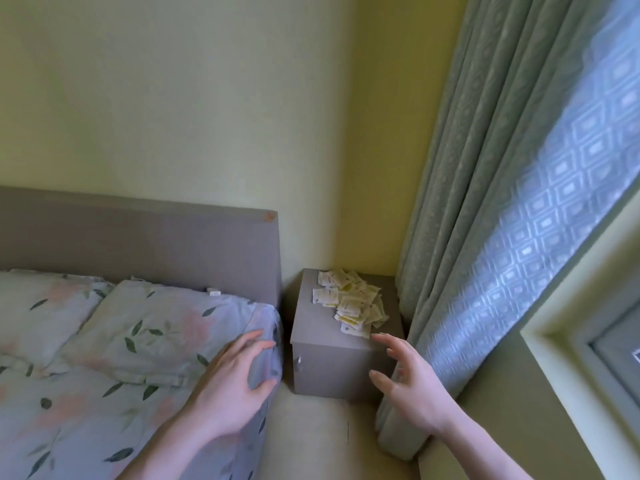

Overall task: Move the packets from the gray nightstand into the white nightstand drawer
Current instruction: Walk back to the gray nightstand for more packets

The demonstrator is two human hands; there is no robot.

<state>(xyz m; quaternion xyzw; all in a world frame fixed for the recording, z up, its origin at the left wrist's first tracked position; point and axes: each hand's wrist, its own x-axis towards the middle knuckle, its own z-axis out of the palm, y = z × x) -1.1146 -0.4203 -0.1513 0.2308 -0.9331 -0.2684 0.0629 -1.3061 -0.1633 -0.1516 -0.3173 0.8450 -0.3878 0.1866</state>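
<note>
Packets (349,303) heaped on gray nightstand (332,368), frame centre, just above right hand (412,386). Right fingers spread, empty, nearer; left hand (232,386) spread, lower left.

I was viewing a home bedroom. The bed (104,358) served as the reference: it carried leaf-patterned bedding and a pillow (156,323), with a gray headboard (138,244) against a pale yellow wall (190,98). Just beside the bed's head corner stood a gray nightstand (332,362). Beyond the nightstand, away from the bed, patterned curtains (485,202) hung before a window frame (581,341).
</note>
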